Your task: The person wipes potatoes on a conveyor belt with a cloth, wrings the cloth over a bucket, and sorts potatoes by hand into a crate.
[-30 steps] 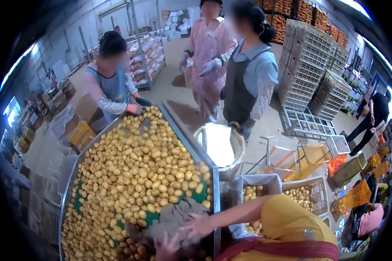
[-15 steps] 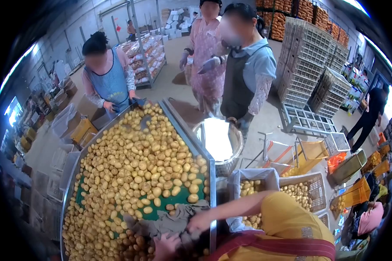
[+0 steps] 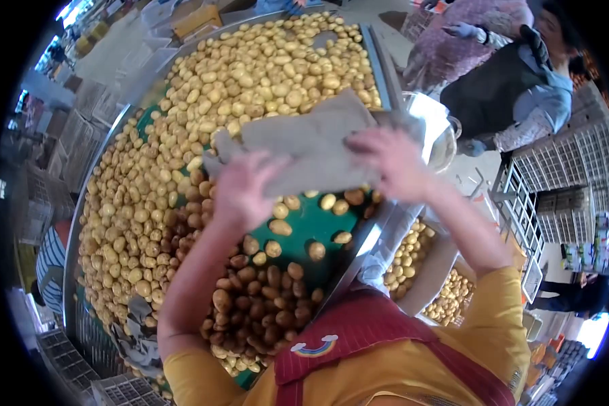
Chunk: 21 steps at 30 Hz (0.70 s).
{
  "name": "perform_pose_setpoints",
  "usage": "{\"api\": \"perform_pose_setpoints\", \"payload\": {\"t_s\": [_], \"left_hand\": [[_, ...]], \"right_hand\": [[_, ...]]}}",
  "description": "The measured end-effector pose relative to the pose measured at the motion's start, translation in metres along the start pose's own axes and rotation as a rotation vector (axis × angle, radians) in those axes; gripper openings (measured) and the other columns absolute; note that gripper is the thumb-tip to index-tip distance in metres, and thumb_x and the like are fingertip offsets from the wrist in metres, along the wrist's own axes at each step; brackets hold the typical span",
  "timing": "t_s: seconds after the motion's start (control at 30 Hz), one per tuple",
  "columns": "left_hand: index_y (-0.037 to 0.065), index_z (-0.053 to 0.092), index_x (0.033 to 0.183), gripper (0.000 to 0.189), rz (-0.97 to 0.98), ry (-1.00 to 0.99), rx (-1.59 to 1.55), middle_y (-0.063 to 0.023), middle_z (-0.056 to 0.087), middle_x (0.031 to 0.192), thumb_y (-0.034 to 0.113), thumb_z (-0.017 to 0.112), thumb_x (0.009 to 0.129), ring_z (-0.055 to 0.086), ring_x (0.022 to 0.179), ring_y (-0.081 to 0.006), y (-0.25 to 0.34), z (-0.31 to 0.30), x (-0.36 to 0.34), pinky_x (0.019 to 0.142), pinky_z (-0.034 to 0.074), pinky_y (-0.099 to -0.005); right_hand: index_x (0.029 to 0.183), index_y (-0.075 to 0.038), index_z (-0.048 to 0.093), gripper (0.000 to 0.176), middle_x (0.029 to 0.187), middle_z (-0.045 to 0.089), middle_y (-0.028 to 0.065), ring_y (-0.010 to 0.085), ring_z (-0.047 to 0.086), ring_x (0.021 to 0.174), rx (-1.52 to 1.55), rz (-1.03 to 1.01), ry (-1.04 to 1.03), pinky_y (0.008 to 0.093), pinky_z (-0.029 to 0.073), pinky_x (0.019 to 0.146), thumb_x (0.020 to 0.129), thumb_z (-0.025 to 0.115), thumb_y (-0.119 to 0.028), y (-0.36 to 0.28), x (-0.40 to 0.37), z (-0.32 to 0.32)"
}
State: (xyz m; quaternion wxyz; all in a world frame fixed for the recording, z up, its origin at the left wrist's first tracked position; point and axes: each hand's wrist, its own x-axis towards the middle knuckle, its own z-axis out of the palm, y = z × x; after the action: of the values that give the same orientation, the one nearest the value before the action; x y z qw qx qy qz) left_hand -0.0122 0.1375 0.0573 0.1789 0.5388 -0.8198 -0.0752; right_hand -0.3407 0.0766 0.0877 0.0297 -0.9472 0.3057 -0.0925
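A grey cloth (image 3: 311, 145) is stretched out flat above the potatoes (image 3: 250, 74), between my two hands. My left hand (image 3: 247, 189), smeared by motion, grips its near left edge. At the right end, my right hand (image 3: 394, 162) has its fingers bent over the cloth, with the thumb side hidden. Beneath and in front of it shows the green table surface (image 3: 294, 240) with a few scattered potatoes. Closer to my body is a heap of darker, shaded potatoes (image 3: 264, 301).
A metal rim (image 3: 375, 74) borders the sorting table. Another crumpled grey cloth (image 3: 139, 331) lies at lower left. Potato-filled crates (image 3: 406, 254) stand right of my body. A white basket (image 3: 443, 145) is by a co-worker in a dark apron (image 3: 484, 95). Stacked crates (image 3: 555, 162) rise behind.
The grey cloth, bunched up before, is now spread wide between my hands and further forward over the table. My hands have moved apart. The view has turned down towards the table.
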Motion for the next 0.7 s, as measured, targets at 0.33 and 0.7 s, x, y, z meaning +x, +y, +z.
{"api": "perform_pose_setpoints", "payload": {"t_s": [0.33,0.7], "left_hand": [[0.019,0.048,0.149,0.085,0.075,-0.256,0.13,-0.0023,0.032,0.163,0.049,0.077,0.074,0.026,0.151,-0.0354,-0.087,0.135,0.055,0.117,0.011,-0.0725],[0.027,0.069,0.129,0.044,0.24,-0.414,0.17,-0.0007,0.033,0.162,0.042,0.056,0.09,0.02,0.154,-0.0284,-0.055,0.125,-0.031,0.115,0.007,-0.0775]], "right_hand": [[0.129,-0.016,0.068,0.061,0.168,0.017,-0.0076,0.0364,0.009,0.155,-0.059,0.202,-0.32,0.0844,0.021,0.103,0.093,0.05,-0.062,0.04,0.057,0.187],[0.115,-0.027,0.072,0.039,0.157,0.039,-0.002,0.0411,0.008,0.154,-0.11,-0.141,-0.489,0.0885,0.015,0.103,0.086,0.062,-0.051,-0.029,0.012,0.172]]}}
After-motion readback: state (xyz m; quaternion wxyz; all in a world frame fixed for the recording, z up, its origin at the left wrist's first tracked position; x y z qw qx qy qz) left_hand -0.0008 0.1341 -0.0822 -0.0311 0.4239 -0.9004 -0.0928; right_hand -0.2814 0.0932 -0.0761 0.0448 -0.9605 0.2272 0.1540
